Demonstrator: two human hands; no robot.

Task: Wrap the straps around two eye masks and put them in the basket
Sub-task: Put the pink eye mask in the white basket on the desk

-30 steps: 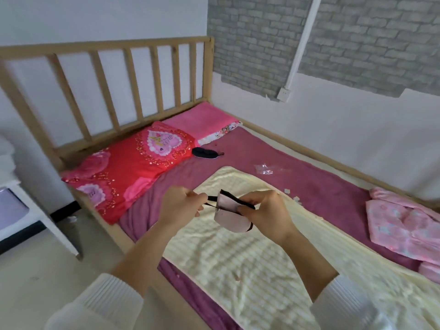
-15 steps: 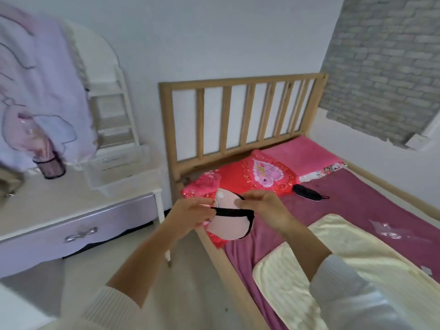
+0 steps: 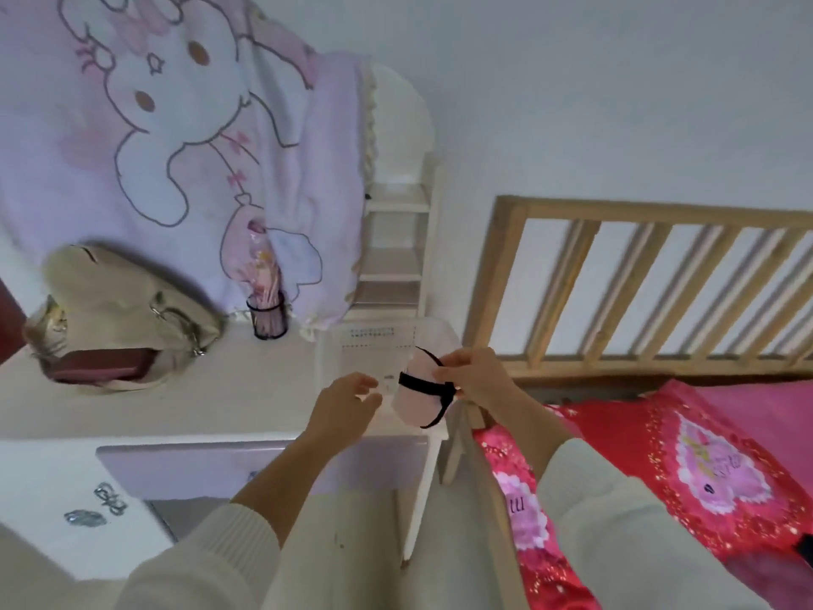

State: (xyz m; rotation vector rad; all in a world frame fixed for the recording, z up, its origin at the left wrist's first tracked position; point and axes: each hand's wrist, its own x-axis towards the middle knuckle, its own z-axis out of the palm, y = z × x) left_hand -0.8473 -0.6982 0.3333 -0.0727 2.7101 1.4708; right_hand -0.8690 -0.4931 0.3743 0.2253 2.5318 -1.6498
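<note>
My right hand (image 3: 473, 380) pinches a pink eye mask (image 3: 415, 400) with its black strap wrapped across it. The mask hangs over the clear white plastic basket (image 3: 374, 341) that stands on the white dresser top. My left hand (image 3: 345, 405) is just left of the mask, fingers spread, holding nothing. A dark shape at the right edge near the bed (image 3: 803, 545) may be the second, black eye mask; it is mostly cut off.
A beige handbag (image 3: 119, 319) and a dark cup of sticks (image 3: 268, 319) stand on the white dresser (image 3: 198, 402). A bunny blanket (image 3: 176, 138) hangs behind. The wooden headboard (image 3: 638, 279) and red pillow (image 3: 682, 468) are to the right.
My view swung left from the bed to the dresser. My left hand let go of the strap, and my right hand carried the wrapped pink mask over the basket.
</note>
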